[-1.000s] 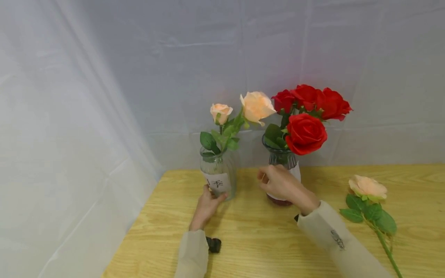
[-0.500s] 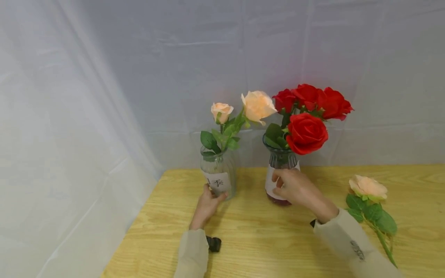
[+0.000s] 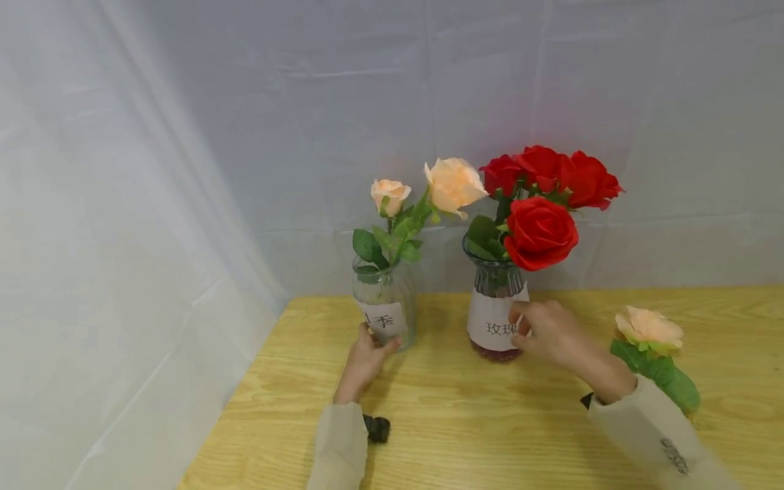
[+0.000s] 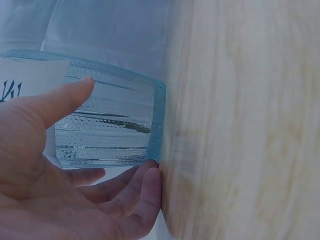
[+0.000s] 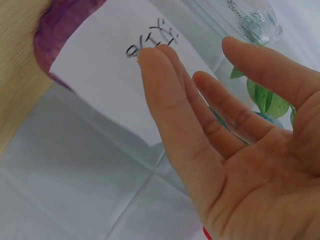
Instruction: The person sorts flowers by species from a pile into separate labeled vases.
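Note:
My left hand [image 3: 365, 363] holds the lower part of a clear glass vase [image 3: 378, 292], which bears a white paper label. In the left wrist view the thumb lies over the ribbed glass [image 4: 110, 110] and the fingers curl beneath it near the base. Two peach roses [image 3: 454, 186] with green leaves stand in this vase. To the right, a dark fluted glass vase [image 3: 497, 279] with a purplish base holds several red roses [image 3: 542, 233]. My right hand [image 3: 554, 337] is beside its white label [image 5: 110, 75], fingers loosely bent and nothing between them.
A single peach rose [image 3: 649, 329] lies on the wooden table [image 3: 465, 422] at the right, its stem partly hidden by the right sleeve. White sheeting [image 3: 343, 102] hangs behind the table and along its left side.
My right hand has moved rightward from in front of the dark vase, uncovering more of its label; its sleeve now covers the loose rose's stem. My left hand stays at the clear vase.

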The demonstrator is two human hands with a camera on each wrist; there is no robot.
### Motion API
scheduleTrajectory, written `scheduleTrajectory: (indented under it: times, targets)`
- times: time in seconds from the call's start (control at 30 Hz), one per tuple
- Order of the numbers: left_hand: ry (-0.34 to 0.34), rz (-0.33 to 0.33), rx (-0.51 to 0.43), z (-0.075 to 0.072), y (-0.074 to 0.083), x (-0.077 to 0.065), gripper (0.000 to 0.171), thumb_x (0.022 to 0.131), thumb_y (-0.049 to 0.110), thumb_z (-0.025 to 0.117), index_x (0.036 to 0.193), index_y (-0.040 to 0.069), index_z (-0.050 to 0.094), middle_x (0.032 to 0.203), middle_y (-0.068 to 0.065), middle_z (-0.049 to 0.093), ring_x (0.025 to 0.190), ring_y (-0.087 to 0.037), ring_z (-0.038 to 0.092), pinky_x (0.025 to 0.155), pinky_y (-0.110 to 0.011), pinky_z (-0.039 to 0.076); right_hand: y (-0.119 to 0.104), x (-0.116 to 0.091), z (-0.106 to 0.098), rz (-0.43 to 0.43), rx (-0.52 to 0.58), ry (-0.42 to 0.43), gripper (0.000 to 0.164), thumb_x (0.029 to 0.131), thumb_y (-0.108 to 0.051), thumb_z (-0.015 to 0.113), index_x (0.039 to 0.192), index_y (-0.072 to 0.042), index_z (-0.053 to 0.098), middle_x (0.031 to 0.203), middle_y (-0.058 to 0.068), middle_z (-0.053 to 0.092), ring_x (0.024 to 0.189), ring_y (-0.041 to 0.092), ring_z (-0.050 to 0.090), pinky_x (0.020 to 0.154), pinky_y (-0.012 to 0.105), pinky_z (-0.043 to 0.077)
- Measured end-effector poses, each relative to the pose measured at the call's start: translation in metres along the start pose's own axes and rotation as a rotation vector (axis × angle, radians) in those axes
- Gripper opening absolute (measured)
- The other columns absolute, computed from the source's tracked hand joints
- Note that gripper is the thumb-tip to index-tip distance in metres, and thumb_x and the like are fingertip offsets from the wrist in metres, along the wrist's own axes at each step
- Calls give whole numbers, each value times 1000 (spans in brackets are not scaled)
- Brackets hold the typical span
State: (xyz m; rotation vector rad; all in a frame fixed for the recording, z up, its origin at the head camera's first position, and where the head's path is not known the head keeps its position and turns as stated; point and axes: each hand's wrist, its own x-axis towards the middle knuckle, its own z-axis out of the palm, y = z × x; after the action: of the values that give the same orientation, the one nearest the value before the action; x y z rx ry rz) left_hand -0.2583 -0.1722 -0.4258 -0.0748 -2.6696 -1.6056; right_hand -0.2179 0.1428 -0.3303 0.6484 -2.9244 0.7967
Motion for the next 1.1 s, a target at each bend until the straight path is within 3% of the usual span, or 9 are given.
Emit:
scheduleTrajectory:
  times: [0.3,0.57,1.1]
  targets:
    - [-3,-15,-22,-1,1,0,83,98,22,68,150,-17,18,138,-42,47,125,-51,52,98,-57,47,17,-15,-5,5,-3,51,24,81,2,73,103,9,68,88,14,71,80,32,68,68,45,56]
    - [-6,-6,-2,0,2,0,82,98,23,69,150,-17,19,137,-42,48,123,-50,54,96,-56,48,35,-35,-9,58,-1,32,32,86,-1,73,113,15,64,87,11,70,80,31,66,67,45,54]
    - [-6,-8,12,0,1,-1,83,98,22,68,149,-19,18,135,-43,48,123,-51,53,96,-57,48,75,-74,-18,103,-77,45,23,84,1,76,101,9,62,81,12,69,72,31,66,57,41,53]
